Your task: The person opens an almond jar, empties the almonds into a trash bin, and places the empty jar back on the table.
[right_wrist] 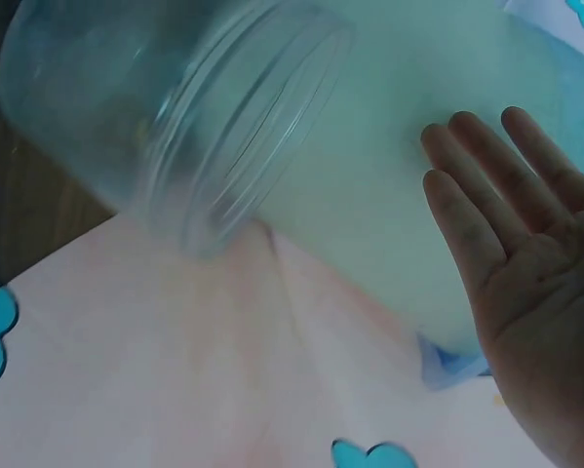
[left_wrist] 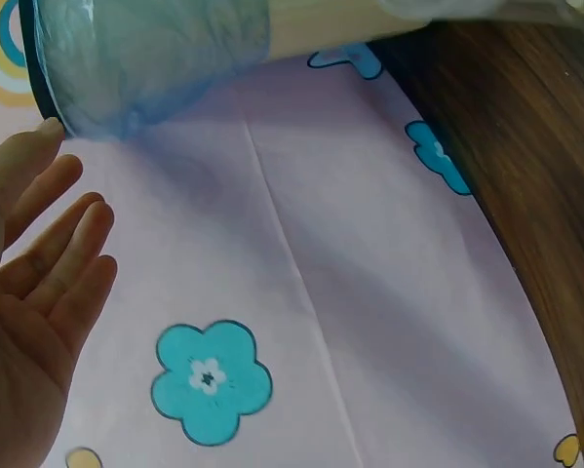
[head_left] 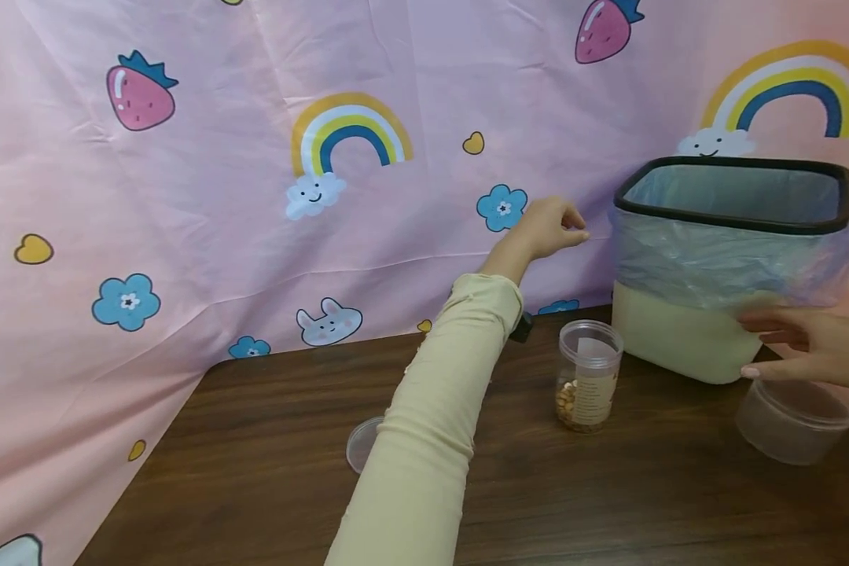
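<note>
My left hand (head_left: pixel 548 226) is raised in front of the curtain, left of the lined trash bin (head_left: pixel 686 334). Its fingers are loosely bent with nothing between them; in the left wrist view, the left hand (left_wrist: pixel 48 283) appears close to the bin's dark rim (left_wrist: pixel 40 78). At the right, my right hand (head_left: pixel 821 346) hovers over a clear plastic container (head_left: pixel 795 428) without a lid. The right wrist view shows that hand (right_wrist: pixel 535 234) with its fingers extended and holding nothing, beside the bin. The container's mouth (right_wrist: pixel 243 136) is visible there, apart from the fingers.
A clear labelled jar (head_left: pixel 589 377), its top uncovered, stands left of the bin with small tan pieces inside. On the brown table (head_left: pixel 255 456) lies a clear round lid (head_left: pixel 362 444), partly hidden by my left sleeve. A printed curtain (head_left: pixel 205 196) hangs behind.
</note>
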Motion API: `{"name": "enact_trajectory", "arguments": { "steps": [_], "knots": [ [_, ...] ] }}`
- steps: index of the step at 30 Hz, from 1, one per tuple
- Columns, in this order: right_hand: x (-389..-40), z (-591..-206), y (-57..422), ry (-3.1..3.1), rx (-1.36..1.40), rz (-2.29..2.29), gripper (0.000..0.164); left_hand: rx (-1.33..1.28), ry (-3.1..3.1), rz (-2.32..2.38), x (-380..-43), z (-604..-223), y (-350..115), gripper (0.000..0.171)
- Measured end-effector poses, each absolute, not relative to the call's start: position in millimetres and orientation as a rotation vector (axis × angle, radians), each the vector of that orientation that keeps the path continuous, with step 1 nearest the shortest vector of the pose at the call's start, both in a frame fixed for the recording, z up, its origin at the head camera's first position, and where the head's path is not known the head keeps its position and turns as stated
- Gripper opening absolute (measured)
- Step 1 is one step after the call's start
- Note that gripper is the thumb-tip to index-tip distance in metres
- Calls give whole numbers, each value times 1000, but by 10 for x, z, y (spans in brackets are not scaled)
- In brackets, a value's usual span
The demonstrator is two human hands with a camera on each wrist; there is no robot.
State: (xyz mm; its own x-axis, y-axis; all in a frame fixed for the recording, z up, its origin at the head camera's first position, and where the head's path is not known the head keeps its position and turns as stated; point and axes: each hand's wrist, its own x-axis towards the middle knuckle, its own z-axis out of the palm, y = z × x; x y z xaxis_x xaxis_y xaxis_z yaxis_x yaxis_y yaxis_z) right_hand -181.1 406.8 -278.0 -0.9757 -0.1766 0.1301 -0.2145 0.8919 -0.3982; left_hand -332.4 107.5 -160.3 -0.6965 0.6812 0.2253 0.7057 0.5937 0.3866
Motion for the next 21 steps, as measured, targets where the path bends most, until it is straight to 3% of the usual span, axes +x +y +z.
{"name": "enact_trajectory", "arguments": {
  "steps": [21],
  "knots": [
    [-1947, -2749, 3467, -2968, 595, 860, 70, -1439, -2760, -738, -3217, -1949, 673, 26]
  ]
}}
